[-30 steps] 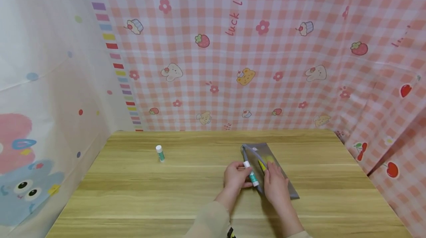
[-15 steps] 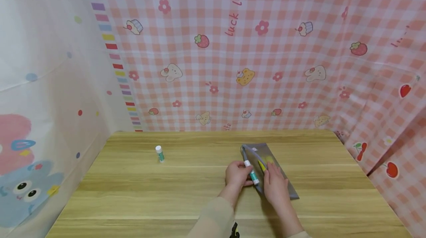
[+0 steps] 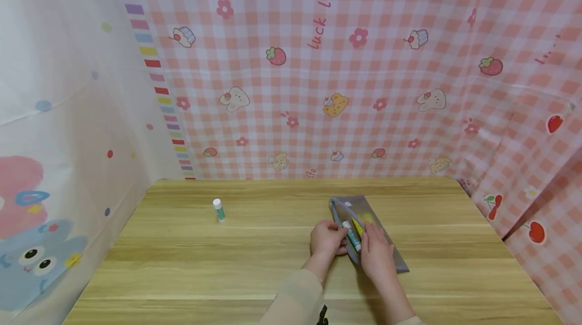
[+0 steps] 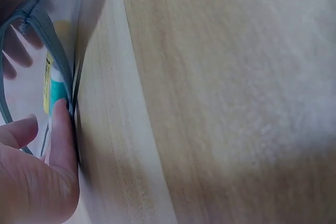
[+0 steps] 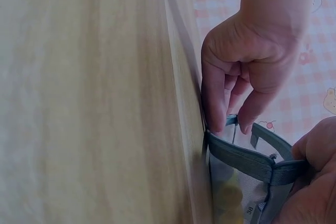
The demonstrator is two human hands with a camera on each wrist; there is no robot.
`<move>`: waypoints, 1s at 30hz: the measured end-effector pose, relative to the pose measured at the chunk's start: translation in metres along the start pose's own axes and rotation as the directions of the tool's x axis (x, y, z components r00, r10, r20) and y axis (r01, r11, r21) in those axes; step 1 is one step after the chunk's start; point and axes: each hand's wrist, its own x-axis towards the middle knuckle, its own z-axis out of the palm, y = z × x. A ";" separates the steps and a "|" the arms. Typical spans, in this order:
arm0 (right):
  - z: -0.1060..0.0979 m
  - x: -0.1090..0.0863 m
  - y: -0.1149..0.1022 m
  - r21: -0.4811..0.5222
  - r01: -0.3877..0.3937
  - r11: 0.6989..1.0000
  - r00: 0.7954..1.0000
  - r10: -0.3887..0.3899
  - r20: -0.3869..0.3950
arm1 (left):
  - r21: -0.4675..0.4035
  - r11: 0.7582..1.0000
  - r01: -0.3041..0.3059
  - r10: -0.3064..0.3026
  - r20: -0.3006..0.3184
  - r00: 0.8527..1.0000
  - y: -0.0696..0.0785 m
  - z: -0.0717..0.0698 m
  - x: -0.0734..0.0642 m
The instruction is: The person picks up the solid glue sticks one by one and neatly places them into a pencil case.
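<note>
Head view: grey mesh pouch [image 3: 362, 206] lies on the wooden table [image 3: 218, 269], mouth spread; a white-capped glue stick [image 3: 351, 237] sits within the opening, tilted, beside a yellow item [image 3: 358, 226]. Left hand [image 3: 325, 239] is at the pouch's left rim, right hand [image 3: 377, 251] at its other side. A second glue stick [image 3: 219, 211] stands well apart on the left of the table; neither wrist view includes it. Left-wrist view settles what the head view half hides: the index finger [image 4: 63, 139] is straight, its tip against the teal barrel, thumb [image 4: 21, 131] held apart, so the stick is touched, not clasped. It also shows black print on the yellow item. Right-wrist view alone gives the right hand's grip, thumb and fingers pinching the grey rim, and a small tag [image 5: 250, 211] reading "38" inside the pouch.
</note>
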 end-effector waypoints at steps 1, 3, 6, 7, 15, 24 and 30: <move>0.000 0.000 0.000 0.000 -0.004 1.000 1.000 0.004 0.004 | -0.006 1.000 0.004 -0.004 0.002 1.000 0.000 0.000 0.000; -0.002 0.000 -0.001 0.003 -0.011 1.000 1.000 0.011 0.009 | -0.013 1.000 0.011 -0.011 0.005 1.000 0.001 -0.001 -0.001; -0.002 0.001 -0.001 -0.001 -0.019 1.000 1.000 0.019 0.018 | -0.022 1.000 0.019 -0.019 0.011 1.000 0.002 -0.002 -0.002; -0.002 0.001 -0.001 -0.002 -0.023 1.000 0.999 0.023 0.023 | -0.023 0.999 0.023 -0.023 0.014 1.000 0.002 -0.002 -0.003; -0.005 0.001 -0.001 -0.004 -0.024 1.000 0.999 0.024 0.025 | -0.064 0.998 -0.004 0.007 0.053 0.999 0.001 -0.007 -0.005; -0.005 0.001 -0.002 -0.003 -0.034 0.999 0.999 0.034 0.029 | -0.126 0.992 0.013 -0.004 0.071 0.997 0.008 -0.012 -0.010; -0.004 0.001 -0.002 0.006 -0.030 1.000 0.999 0.030 0.021 | -0.157 0.987 0.025 -0.011 0.091 0.996 0.013 -0.012 -0.015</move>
